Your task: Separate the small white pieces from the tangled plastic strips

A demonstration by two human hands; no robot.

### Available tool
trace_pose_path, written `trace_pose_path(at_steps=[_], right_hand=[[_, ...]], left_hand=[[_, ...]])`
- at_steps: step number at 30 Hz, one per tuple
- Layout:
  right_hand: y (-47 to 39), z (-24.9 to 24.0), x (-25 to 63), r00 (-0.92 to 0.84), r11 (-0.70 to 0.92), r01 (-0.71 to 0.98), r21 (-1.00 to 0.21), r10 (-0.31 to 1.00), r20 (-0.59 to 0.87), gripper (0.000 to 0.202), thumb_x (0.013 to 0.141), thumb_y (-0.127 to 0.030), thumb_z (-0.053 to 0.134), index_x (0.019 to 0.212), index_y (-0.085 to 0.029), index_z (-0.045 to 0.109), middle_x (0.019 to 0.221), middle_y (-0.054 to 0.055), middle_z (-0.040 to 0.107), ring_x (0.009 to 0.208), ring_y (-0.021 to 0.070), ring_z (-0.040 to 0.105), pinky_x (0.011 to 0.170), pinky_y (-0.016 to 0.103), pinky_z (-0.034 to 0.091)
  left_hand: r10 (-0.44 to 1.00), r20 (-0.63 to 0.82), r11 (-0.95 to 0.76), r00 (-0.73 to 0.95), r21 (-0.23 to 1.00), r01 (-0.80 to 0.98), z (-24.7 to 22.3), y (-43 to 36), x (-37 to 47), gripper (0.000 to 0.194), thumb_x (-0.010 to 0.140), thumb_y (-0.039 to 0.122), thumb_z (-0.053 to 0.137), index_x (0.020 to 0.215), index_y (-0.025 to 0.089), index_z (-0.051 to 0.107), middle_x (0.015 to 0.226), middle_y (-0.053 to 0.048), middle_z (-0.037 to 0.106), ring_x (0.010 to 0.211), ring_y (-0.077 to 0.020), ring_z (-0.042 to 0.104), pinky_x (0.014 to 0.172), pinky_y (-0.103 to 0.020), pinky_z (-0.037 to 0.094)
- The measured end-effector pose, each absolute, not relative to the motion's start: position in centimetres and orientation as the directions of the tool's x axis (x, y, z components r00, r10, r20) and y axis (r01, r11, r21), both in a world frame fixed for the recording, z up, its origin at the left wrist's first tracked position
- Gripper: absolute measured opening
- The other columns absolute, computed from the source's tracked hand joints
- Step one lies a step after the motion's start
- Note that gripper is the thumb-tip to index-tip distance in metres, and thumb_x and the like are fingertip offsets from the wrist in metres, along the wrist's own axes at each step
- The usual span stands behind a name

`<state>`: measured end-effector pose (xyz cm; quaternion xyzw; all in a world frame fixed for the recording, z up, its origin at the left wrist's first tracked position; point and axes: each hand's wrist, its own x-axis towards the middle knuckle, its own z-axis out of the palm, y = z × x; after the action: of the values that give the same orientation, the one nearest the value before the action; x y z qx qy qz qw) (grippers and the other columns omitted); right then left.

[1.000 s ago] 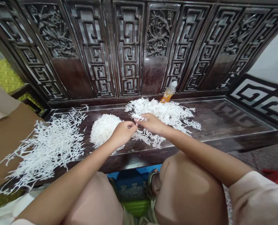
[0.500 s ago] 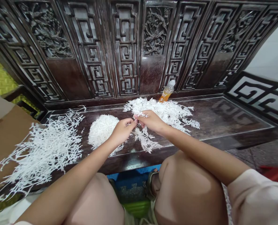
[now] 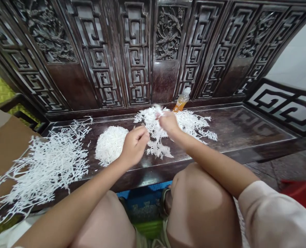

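Note:
My left hand [image 3: 136,144] is closed, thumb against curled fingers, above the bench beside a rounded heap of small white pieces [image 3: 111,144]. Whatever its fingers hold is hidden. My right hand [image 3: 168,122] is pinched on a white branching piece [image 3: 158,109], blurred by motion, over a pile of white branching plastic pieces [image 3: 194,124]. Between and below the hands is a greyish-white branching piece [image 3: 159,150]; I cannot tell whether it lies on the bench or hangs. At the left lies a large tangle of thin white branching sticks [image 3: 49,165].
The dark wooden bench [image 3: 235,137] has a carved openwork back [image 3: 165,79] and an armrest [image 3: 284,106]. Behind the right pile stands a bottle of orange drink [image 3: 180,101]. Brown cardboard [image 3: 12,148] is at the left, and a red object [image 3: 301,194] is at the lower right.
My hands, together half a second ago, are now apart. The right has moved up and away with a white piece; the left has shifted slightly and turned.

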<state>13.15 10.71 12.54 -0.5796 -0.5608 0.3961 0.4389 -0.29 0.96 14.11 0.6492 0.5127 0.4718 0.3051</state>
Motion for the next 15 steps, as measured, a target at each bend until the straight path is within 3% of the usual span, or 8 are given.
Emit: trace_pose_path(at_steps=[2, 6, 10, 12, 15], right_hand=[[12.0, 12.3, 14.3, 0.185, -0.052, 0.233, -0.971, 0.983, -0.009, 0.022, 0.073, -0.024, 0.048, 0.053, -0.016, 0.046, 0.045, -0.002, 0.042, 0.042, 0.0074, 0.035, 0.048, 0.024, 0.031], [11.9, 12.8, 14.4, -0.091, 0.006, 0.176, -0.984, 0.996, -0.01, 0.031, 0.075, -0.024, 0.048, 0.046, -0.015, 0.043, 0.051, 0.001, 0.048, 0.048, 0.0077, 0.044, 0.055, 0.024, 0.036], [10.0, 14.2, 12.2, -0.192, 0.051, 0.151, -0.987, 0.981, 0.021, 0.029, 0.077, -0.025, 0.048, 0.049, -0.014, 0.047, 0.047, 0.0, 0.047, 0.048, 0.0077, 0.044, 0.056, 0.023, 0.036], [9.4, 14.9, 11.3, -0.229, 0.031, 0.134, -0.991, 0.974, 0.0, 0.026, 0.077, -0.025, 0.048, 0.053, -0.014, 0.048, 0.045, -0.001, 0.046, 0.047, 0.0075, 0.043, 0.057, 0.023, 0.036], [9.1, 15.6, 10.5, -0.273, -0.003, 0.089, -0.996, 0.962, -0.027, 0.023, 0.077, -0.024, 0.047, 0.057, -0.013, 0.051, 0.048, -0.001, 0.048, 0.048, 0.0072, 0.044, 0.059, 0.024, 0.036]], left_hand=[[0.958, 0.264, -0.285, 0.108, 0.895, 0.343, 14.9, 0.4, -0.7, 0.026, 0.072, 0.028, 0.041, 0.049, 0.017, 0.033, 0.053, 0.002, 0.034, 0.055, -0.0105, 0.034, 0.055, -0.024, 0.029], [0.989, -0.085, 0.091, 0.119, 0.995, -0.047, 13.9, 1.7, -2.1, 0.013, 0.068, 0.023, 0.041, 0.057, 0.016, 0.045, 0.054, 0.001, 0.038, 0.051, -0.0091, 0.034, 0.05, -0.022, 0.03], [0.862, -0.469, 0.507, 0.195, 0.771, -0.387, 11.4, 3.8, -3.2, 0.008, 0.063, 0.018, 0.042, 0.059, 0.013, 0.048, 0.057, -0.002, 0.043, 0.049, -0.0087, 0.04, 0.047, -0.022, 0.034], [0.82, -0.526, 0.567, 0.225, 0.692, -0.447, 10.8, 4.3, -3.3, 0.006, 0.062, 0.016, 0.043, 0.06, 0.013, 0.048, 0.061, -0.004, 0.048, 0.053, -0.0098, 0.045, 0.049, -0.023, 0.037], [0.836, -0.523, 0.539, 0.169, 0.72, -0.438, 10.6, 4.2, -3.2, 0.005, 0.063, 0.016, 0.044, 0.061, 0.013, 0.048, 0.06, -0.002, 0.047, 0.05, -0.0075, 0.042, 0.047, -0.02, 0.034]])
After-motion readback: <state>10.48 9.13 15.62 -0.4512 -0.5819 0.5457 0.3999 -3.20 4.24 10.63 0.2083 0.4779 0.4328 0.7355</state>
